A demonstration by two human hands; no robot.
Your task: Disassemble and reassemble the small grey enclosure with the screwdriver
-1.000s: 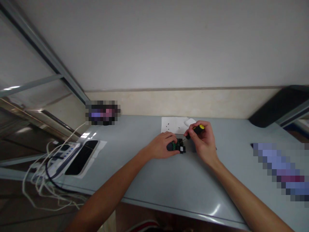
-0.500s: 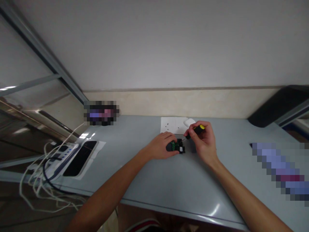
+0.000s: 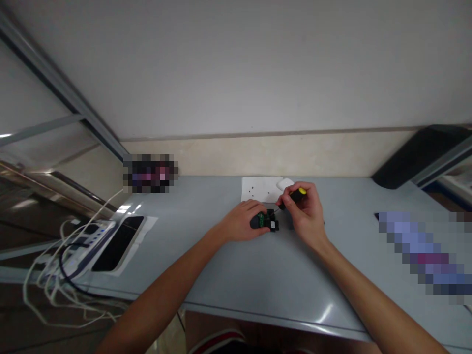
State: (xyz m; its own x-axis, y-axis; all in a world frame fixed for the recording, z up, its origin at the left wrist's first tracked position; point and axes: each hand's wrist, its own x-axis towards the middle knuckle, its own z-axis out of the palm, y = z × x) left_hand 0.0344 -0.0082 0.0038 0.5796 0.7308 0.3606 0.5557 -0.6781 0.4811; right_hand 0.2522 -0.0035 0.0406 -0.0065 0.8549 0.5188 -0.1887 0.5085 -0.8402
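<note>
My left hand [image 3: 241, 220] is closed around the rounded end of a small opened black device [image 3: 273, 225], shaped like a computer mouse, with a green circuit board showing. It rests on the grey table. In my right hand [image 3: 307, 211] is a screwdriver [image 3: 298, 194] with a black and yellow handle, held tilted. Its thin shaft slants down to the left, and the tip is at the device's board; whether it sits in a screw is too small to tell. Just behind lies a white sheet of paper [image 3: 260, 189] with several tiny dark screws [image 3: 252, 188] and a smooth white piece [image 3: 285, 184].
A phone [image 3: 118, 243] lies on paper at the left, beside a white power strip [image 3: 88, 248] with tangled cables [image 3: 55, 300] hanging over the edge. Blurred items stand at the back left and far right. A black cylinder [image 3: 413, 157] leans at the back right.
The whole view has shifted slightly, so everything appears a little further left. Both hands keep their holds, and the screwdriver stays at the device.
</note>
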